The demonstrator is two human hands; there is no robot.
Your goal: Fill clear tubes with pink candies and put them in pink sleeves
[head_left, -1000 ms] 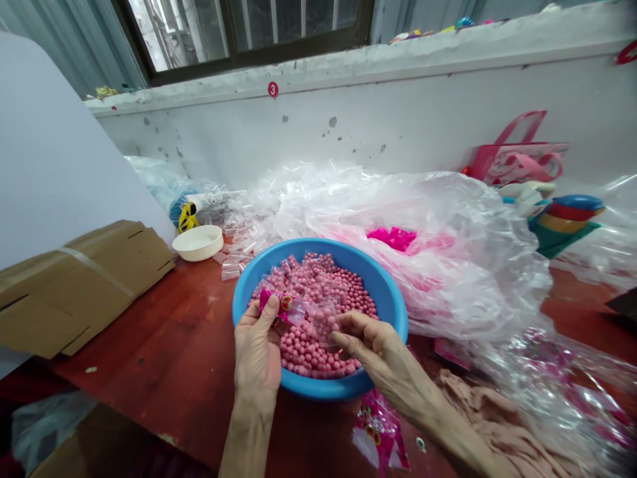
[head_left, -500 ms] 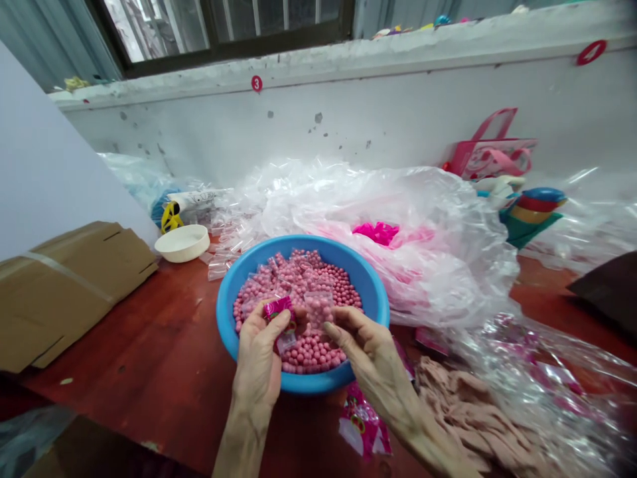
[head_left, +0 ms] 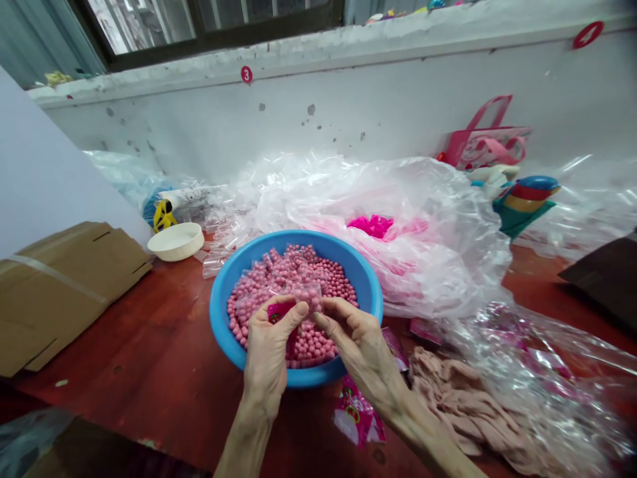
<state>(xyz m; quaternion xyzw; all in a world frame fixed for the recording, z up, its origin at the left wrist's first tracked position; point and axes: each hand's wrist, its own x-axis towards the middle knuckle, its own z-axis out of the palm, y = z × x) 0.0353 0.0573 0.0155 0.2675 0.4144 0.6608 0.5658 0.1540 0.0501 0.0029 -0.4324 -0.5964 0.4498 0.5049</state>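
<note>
Over a blue basin point(head_left: 371, 292) full of pink beads point(head_left: 313, 346), both hands are close together. My left hand point(head_left: 266, 345) is closed on a magenta printed packet point(head_left: 277, 311), pinched under the thumb and mostly covered by it. Between the fingertips of my right hand point(head_left: 355, 342) is a small clear bag of pink beads point(head_left: 307, 293). Its near side touches or almost touches my left thumb; I cannot tell which. More clear little bags lie among the beads in the basin.
Magenta packets point(head_left: 358, 415) and a crumpled beige cloth point(head_left: 462, 392) lie at the right. Behind the basin spreads a large clear plastic bag point(head_left: 448, 232) with pink contents. Left are a white dish point(head_left: 176, 242), yellow-handled scissors point(head_left: 163, 215) and folded cardboard point(head_left: 70, 292).
The bag of beads has come left and up against the magenta packet, and my hands have drawn together. The packet has turned and shows less of its face. The view has shifted slightly.
</note>
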